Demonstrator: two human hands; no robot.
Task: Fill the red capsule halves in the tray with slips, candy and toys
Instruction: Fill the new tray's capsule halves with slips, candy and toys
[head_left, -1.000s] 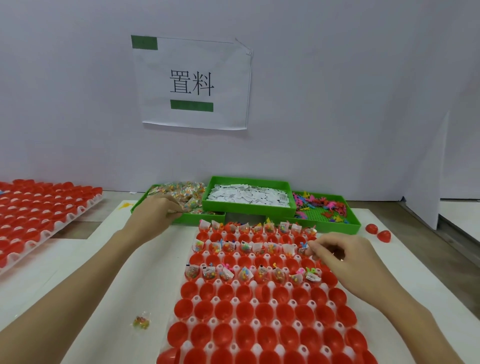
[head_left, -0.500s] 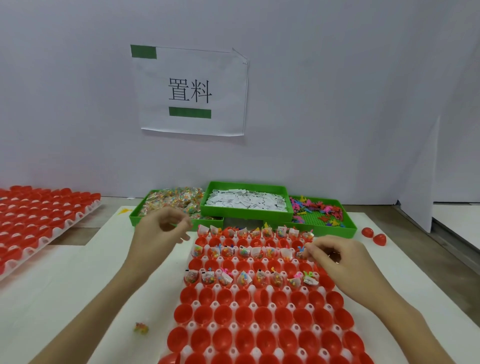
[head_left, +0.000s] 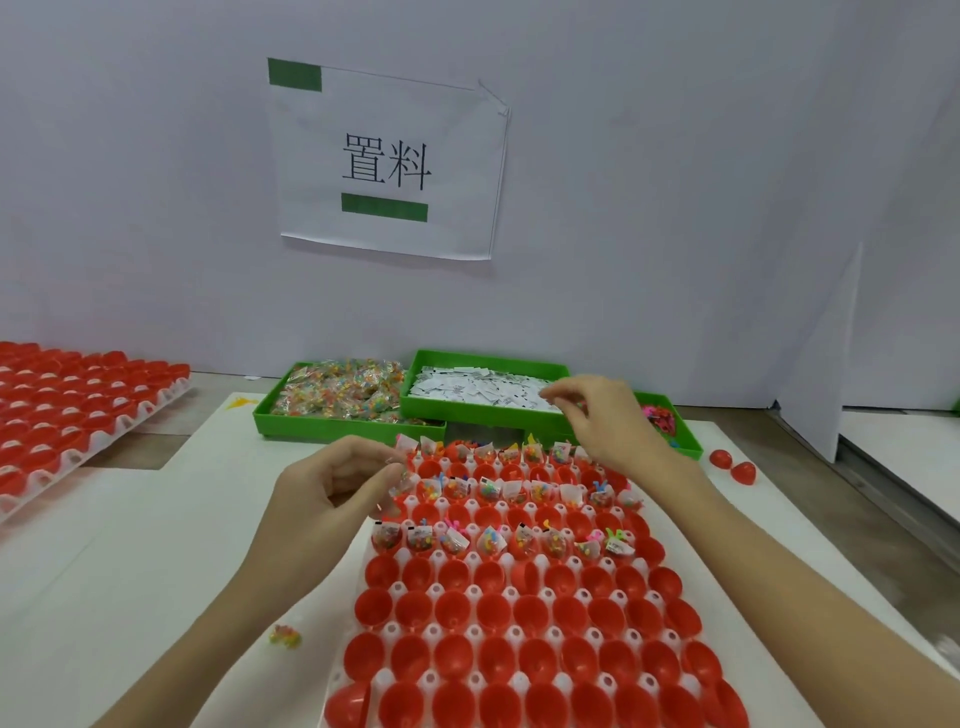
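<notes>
Red capsule halves (head_left: 493, 608) sit in a white tray (head_left: 434, 631) on the tabletop (head_left: 130, 571), below both hands. The left hand (head_left: 332, 488) pinches a small clear candy packet (head_left: 397, 475) at the tray's far left corner. The right hand (head_left: 608, 421) has curled fingers (head_left: 558, 402) over the green bin of slips (head_left: 483, 387); whether they hold a slip cannot be told.

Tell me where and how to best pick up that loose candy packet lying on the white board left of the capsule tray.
The candy packet lies flat and alone on the white board, apart from the tray. Probably best to come straight down from above and pinch its crinkled plastic edge rather than the lumpy middle; the nearer left hand suits.
</notes>
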